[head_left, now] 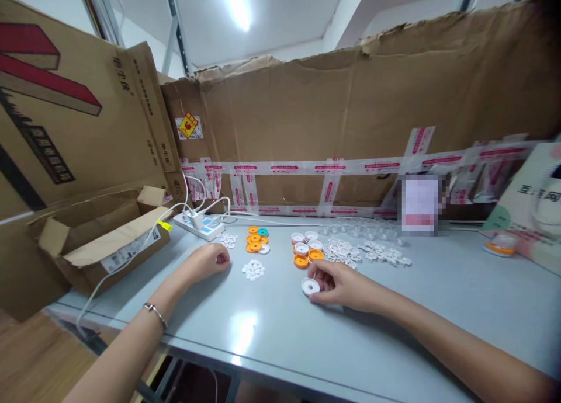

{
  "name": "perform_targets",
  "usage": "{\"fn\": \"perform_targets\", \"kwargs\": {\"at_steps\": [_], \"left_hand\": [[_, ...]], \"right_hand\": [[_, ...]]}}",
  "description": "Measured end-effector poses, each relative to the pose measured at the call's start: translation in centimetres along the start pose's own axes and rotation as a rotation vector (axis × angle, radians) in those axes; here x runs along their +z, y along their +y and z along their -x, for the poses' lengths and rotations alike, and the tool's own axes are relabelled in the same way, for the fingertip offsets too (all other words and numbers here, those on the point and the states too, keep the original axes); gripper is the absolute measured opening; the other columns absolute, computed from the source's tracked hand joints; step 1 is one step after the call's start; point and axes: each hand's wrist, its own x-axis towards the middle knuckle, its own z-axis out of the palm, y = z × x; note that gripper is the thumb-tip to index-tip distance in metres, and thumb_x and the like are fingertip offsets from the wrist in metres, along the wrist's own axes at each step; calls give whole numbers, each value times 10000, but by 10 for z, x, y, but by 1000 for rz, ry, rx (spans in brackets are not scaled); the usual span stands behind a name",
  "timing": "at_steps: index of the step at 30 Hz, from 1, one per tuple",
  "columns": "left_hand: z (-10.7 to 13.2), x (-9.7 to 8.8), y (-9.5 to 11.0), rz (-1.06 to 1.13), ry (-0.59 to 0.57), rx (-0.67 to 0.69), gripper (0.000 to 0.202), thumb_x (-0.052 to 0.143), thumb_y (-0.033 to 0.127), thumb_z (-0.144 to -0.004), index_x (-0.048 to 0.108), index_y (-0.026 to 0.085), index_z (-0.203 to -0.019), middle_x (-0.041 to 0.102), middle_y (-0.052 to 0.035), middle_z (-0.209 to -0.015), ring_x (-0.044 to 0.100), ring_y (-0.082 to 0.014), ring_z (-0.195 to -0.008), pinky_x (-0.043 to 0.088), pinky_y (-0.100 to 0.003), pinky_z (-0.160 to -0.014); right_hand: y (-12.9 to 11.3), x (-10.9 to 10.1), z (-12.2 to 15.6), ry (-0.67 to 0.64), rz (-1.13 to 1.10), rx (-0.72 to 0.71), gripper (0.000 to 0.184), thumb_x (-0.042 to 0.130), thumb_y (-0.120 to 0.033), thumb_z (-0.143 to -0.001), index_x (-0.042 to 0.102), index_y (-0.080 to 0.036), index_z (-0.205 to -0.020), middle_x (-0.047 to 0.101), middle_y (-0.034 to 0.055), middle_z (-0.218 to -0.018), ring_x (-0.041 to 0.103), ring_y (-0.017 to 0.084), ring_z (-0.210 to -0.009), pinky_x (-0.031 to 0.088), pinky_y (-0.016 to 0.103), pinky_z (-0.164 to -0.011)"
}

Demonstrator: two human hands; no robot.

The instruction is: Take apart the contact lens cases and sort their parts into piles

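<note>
My right hand [335, 281] pinches a white round plastic cap [310, 287] by its edge, low over the table. Just behind it stands a group of orange round caps [300, 261], some with white caps [298, 238] among them. My left hand [213, 259] rests on the table with its fingers curled together; whatever they may hold is hidden. To its right lies a pile of small white discs [253, 270]. Further back, several orange flat round pieces [253, 239] sit with a teal one [262, 232] and a white one [264, 249].
Loose white plastic parts [342, 251] and clear domed pieces [368, 230] spread behind my right hand. A white power strip [199, 226] with cables and an open cardboard box [118, 239] stand left. Large cardboard [284, 122] walls the back. An orange-based clear item [500, 246] sits far right.
</note>
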Motion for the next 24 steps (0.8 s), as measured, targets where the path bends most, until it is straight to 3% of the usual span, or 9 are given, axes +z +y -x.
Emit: {"fn": "perform_targets", "kwargs": {"at_steps": [5,9,13,16,20,24], "left_hand": [[1,-6,2,30,-18,-1,149,497,223,-716,629,154,-718,645,-25,-717,566,-130,-650,415,-210,-625],[2,-17,15,102,27,25,170,502,273,-755,593,145,-690,616,-21,-688,543,-124,-638,402,-212,-603],[1,-25,46,140,161,114,237,495,315,-802,537,144,-643,578,-9,-654,500,-115,-605,382,-222,-580],[-2,-25,78,179,225,267,206,422,239,-859,560,149,-735,586,-28,-745,522,-127,-705,407,-235,-652],[-6,-14,120,166,258,506,191,404,187,-873,552,172,-992,591,-58,-923,538,-145,-860,428,-257,-750],[-8,5,142,32,281,553,162,428,188,-861,578,180,-920,611,-39,-868,567,-139,-770,429,-254,-669]], "right_hand": [[-4,-5,2,14,-14,-14,226,623,-263,-628,507,-174,-800,468,-40,-626,431,99,-575,330,213,-531],[-6,-9,4,63,-20,-28,247,641,-286,-625,520,-180,-812,459,-42,-618,427,102,-571,333,216,-530],[-5,-12,4,135,-23,-79,247,649,-301,-622,537,-179,-805,515,-15,-690,460,114,-623,365,230,-570],[-4,-13,3,161,-117,-104,277,634,-303,-637,538,-170,-861,556,6,-749,498,123,-662,397,246,-608],[-6,-12,2,129,-238,-115,306,628,-318,-656,554,-152,-904,568,13,-759,504,109,-645,412,256,-626],[-9,-13,4,34,-297,-122,321,646,-335,-649,600,-140,-900,573,6,-721,506,104,-626,408,252,-606]]}}
